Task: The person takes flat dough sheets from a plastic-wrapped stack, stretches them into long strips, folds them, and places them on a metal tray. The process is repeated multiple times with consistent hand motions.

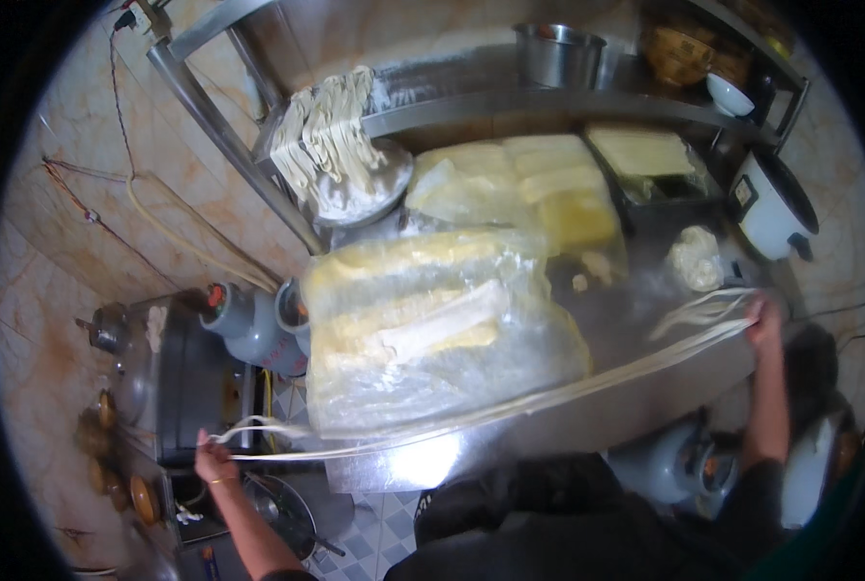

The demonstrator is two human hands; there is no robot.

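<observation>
Long strands of noodle dough (490, 417) stretch between my two hands, above the front part of a steel worktable (374, 472). My left hand (216, 459) grips one end out past the table's left side, and a loose tail curls off it. At the far right my right hand (765, 319) is closed on the other end, with several loose strands trailing back over the table. Behind the taut strands, a pale slab of dough (447, 319) rests on a clear plastic sheet (439, 396).
Cut noodles (330, 131) hang from the shelf above a floury tray (374, 181). Plastic-covered dough (548, 167) lies at the back. A bagged lump (696, 259) and a white cooker (770, 207) stand right. Gas cylinders (251, 323) and a pan (287, 508) are left.
</observation>
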